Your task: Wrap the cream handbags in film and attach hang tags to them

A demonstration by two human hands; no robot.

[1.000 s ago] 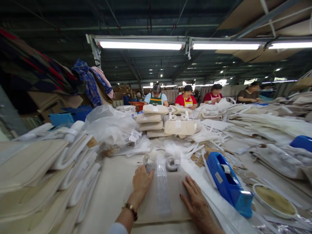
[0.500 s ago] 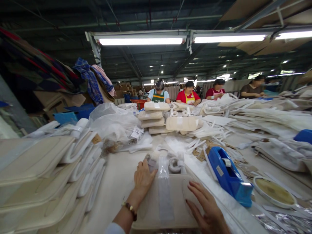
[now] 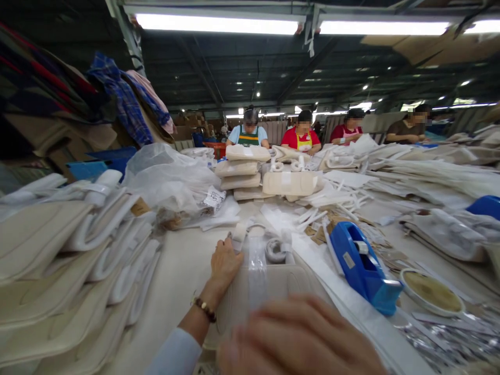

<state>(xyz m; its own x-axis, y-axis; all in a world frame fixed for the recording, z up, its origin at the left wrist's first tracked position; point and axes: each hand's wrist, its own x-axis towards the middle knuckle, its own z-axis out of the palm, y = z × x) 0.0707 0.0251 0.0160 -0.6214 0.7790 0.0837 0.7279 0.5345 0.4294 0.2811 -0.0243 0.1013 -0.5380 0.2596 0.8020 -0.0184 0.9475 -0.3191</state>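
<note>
A flat beige padded fabric piece (image 3: 291, 281) lies on the table before me, with a strip of clear tape (image 3: 257, 260) running down its middle. Along its far edge are a grey strap roll (image 3: 275, 250) on the right and a second rolled strap (image 3: 238, 235) on the left. My left hand (image 3: 225, 264), with a beaded bracelet at the wrist, is closed about the left roll; its fingertips are partly hidden. Close to the camera, my right hand (image 3: 304, 338) is raised over the near part of the piece, its fingers smeared by motion.
A blue tape dispenser (image 3: 363, 268) and a round white-rimmed dish (image 3: 432, 291) stand at right. Stacked beige padded pieces (image 3: 42, 291) fill the left. Farther off are a plastic bag (image 3: 167, 179), more folded pieces (image 3: 287, 183) and several seated co-workers.
My right hand has lifted off the padded piece and come nearer the camera. My left hand stays at the left strap roll, its fingers drawn in more. The view has tilted down.
</note>
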